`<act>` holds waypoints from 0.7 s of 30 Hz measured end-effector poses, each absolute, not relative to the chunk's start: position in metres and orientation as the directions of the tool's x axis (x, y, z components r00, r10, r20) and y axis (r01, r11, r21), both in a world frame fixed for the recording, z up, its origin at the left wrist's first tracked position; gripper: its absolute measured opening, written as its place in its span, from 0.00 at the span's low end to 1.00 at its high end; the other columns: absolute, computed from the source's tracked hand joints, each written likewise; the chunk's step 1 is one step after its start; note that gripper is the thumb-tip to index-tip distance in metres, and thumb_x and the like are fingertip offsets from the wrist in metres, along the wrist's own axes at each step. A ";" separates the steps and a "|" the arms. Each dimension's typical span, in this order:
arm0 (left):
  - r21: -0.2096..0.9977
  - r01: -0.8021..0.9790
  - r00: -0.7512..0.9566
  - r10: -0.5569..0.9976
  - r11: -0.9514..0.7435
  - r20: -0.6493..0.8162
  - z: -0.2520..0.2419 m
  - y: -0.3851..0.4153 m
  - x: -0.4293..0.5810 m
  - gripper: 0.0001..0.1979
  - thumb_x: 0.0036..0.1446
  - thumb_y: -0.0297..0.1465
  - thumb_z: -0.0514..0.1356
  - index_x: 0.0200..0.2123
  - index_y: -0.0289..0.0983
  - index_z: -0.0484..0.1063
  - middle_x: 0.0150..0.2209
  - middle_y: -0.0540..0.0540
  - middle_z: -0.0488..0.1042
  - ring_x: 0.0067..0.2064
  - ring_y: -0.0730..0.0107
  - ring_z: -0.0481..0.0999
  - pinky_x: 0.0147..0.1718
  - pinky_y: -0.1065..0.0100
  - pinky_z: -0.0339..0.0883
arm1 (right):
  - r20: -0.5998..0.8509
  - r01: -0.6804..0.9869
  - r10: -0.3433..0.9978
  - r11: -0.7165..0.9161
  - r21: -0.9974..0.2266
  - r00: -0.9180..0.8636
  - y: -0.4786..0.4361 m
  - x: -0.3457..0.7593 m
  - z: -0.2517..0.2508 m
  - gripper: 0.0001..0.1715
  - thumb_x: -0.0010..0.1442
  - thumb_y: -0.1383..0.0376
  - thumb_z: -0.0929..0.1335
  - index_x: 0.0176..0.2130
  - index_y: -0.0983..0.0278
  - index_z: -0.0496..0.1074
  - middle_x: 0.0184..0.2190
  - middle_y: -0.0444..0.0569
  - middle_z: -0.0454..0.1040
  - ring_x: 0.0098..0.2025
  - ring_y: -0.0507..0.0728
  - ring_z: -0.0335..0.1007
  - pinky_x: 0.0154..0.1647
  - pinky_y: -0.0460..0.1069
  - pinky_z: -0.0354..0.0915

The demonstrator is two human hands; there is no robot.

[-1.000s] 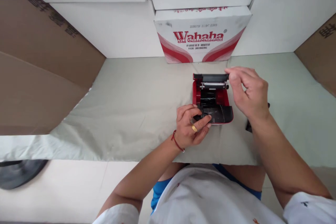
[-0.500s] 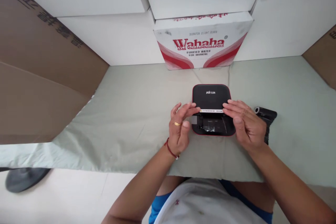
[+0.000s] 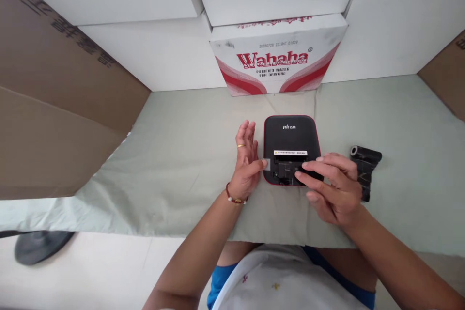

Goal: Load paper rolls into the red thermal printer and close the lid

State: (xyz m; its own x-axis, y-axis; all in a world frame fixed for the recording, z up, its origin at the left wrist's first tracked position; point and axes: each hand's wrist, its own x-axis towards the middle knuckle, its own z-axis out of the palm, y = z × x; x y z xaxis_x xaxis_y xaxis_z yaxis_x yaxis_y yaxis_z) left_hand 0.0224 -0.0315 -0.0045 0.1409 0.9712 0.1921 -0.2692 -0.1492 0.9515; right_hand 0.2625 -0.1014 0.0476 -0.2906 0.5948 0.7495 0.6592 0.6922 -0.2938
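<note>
A black rectangular device (image 3: 289,138) with a red rim and white lettering lies flat on the cloth. Below its white warning strip (image 3: 290,152) is a dark recess whose inner parts are hard to make out. My left hand (image 3: 246,167) stands along the device's left side, fingers stretched upward, its thumb on the edge by a small grey tab (image 3: 268,164). From the right, my right hand (image 3: 334,188) reaches over the front corner. Two of its fingertips rest at the recess, the fingers spread with nothing visible held.
A roll of black film (image 3: 366,157), its loose end trailing toward me, lies right of my right hand. Behind the device stands a white-and-red water carton (image 3: 279,68) against white boxes (image 3: 145,53). Brown cardboard (image 3: 69,121) borders the left. The cloth-covered table (image 3: 174,174) ends near my lap.
My left hand has shifted off the device's top to its left side. My right fingertips have moved down from the upper panel to the recess.
</note>
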 end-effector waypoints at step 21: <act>0.899 -0.437 0.254 0.959 -0.004 0.128 -0.015 -0.029 0.030 0.45 0.54 0.52 0.76 0.71 0.49 0.66 0.79 0.41 0.62 0.82 0.48 0.57 0.79 0.48 0.55 | -0.208 0.977 0.955 0.214 -0.008 -0.211 -0.004 0.203 0.138 0.15 0.69 0.70 0.67 0.45 0.62 0.86 0.41 0.60 0.87 0.41 0.66 0.85 0.39 0.55 0.71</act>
State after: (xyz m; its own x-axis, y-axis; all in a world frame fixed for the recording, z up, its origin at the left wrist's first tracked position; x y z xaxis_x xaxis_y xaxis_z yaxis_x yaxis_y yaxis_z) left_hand 0.0297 -0.0288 -0.0152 0.2536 0.9588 0.1278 -0.4370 -0.0043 0.8994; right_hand 0.2030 -0.0044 0.1384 -0.2109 0.9552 -0.2077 0.9768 0.2140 -0.0079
